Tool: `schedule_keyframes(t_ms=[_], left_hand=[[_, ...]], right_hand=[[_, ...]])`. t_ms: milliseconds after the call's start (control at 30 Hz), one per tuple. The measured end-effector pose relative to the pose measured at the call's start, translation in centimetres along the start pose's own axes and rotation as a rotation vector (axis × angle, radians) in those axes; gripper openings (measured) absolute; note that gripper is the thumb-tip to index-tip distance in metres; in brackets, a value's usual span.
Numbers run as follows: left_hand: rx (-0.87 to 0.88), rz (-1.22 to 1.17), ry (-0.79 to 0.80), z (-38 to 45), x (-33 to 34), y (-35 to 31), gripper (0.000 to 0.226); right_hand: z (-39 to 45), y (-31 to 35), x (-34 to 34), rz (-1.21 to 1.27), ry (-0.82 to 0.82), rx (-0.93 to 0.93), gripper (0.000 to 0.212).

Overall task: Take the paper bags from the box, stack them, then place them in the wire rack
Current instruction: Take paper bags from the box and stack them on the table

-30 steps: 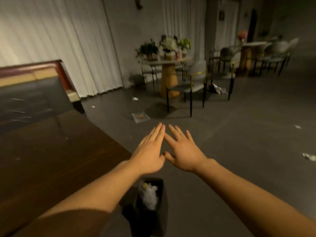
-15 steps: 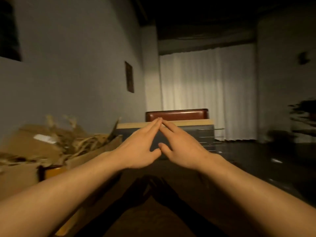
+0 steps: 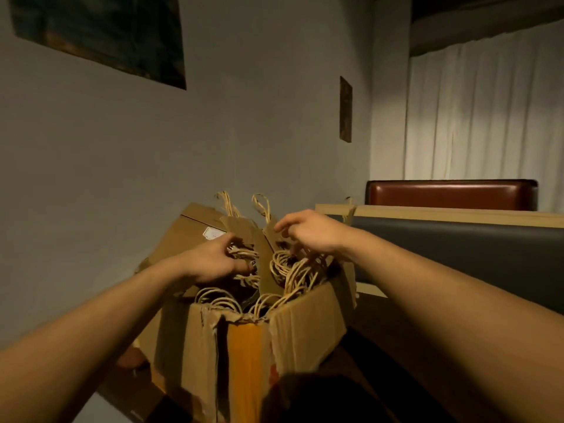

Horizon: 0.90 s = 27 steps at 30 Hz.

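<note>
I have both hands, left hand (image 3: 213, 262) and right hand (image 3: 308, 232), fingers curling among paper bags (image 3: 265, 264) inside the box (image 3: 302, 325); none stacked yet.

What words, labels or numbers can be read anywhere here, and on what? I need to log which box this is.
None can be read.
White sticker on the cardboard box's back flap: too small and blurred to read.
Red mark by the box's orange front strip: too dim to tell if it is print.
Paper bags and wall pictures: no lettering shows.
</note>
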State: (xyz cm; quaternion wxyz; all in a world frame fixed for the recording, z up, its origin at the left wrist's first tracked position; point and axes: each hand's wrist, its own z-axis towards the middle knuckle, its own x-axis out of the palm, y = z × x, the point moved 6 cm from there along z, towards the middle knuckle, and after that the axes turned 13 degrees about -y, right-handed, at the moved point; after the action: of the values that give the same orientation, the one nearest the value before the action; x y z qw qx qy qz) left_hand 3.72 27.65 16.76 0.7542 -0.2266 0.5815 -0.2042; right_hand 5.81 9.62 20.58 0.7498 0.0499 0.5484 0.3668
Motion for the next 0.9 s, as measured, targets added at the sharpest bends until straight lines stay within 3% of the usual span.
schedule_keyframes(t_ms=[67, 167, 233, 300, 367, 500, 567, 633, 700, 800, 900], left_hand=[[-0.056, -0.107, -0.007, 1.7, 0.5, 0.1, 0.055], [-0.151, -0.379, 0.078, 3.6, 1.5, -1.0, 0.032], [-0.174, -0.406, 0.141, 4.5, 2.0, -1.5, 0.039], [-0.060, -0.035, 0.022, 5.9, 1.6, -1.5, 0.044], [0.042, 0.284, -0.150, 6.5, 1.1, -1.9, 0.035], [0.117, 0.746, -0.353, 5.4, -0.2, -3.9, 0.031], [0.183, 0.906, -0.408, 4.9, -0.4, -5.0, 0.022], [0.266, 0.841, -0.441, 4.9, 0.1, -6.0, 0.017], [0.316, 0.604, -0.408, 5.4, 1.3, -6.2, 0.016], [0.239, 0.207, -0.278, 6.4, 2.2, -6.1, 0.010], [0.224, -0.032, -0.232, 6.3, 1.3, -6.3, 0.010]], right_hand=[[2.5, -0.8, 0.6, -0.038, 0.044, 0.076, 0.040], [4.6, -2.3, 3.5, -0.288, 0.304, 0.116, 0.081], [5.5, -3.0, 5.3, -0.288, 0.299, 0.104, 0.074], [6.0, -3.2, 6.1, -0.267, 0.178, 0.045, 0.053], [6.4, -3.4, 6.4, -0.277, 0.131, -0.005, 0.051], [6.3, -3.2, 6.5, -0.385, 0.301, -0.123, 0.065], [6.1, -3.2, 6.1, -0.449, 0.289, -0.217, 0.061], [6.3, -3.1, 5.3, -0.453, 0.179, -0.327, 0.036], [6.2, -3.2, 4.7, -0.484, 0.149, -0.395, 0.021], [6.1, -3.9, 3.4, -0.435, 0.124, -0.392, 0.026], [6.1, -4.2, 1.2, -0.144, -0.010, -0.327, 0.022]])
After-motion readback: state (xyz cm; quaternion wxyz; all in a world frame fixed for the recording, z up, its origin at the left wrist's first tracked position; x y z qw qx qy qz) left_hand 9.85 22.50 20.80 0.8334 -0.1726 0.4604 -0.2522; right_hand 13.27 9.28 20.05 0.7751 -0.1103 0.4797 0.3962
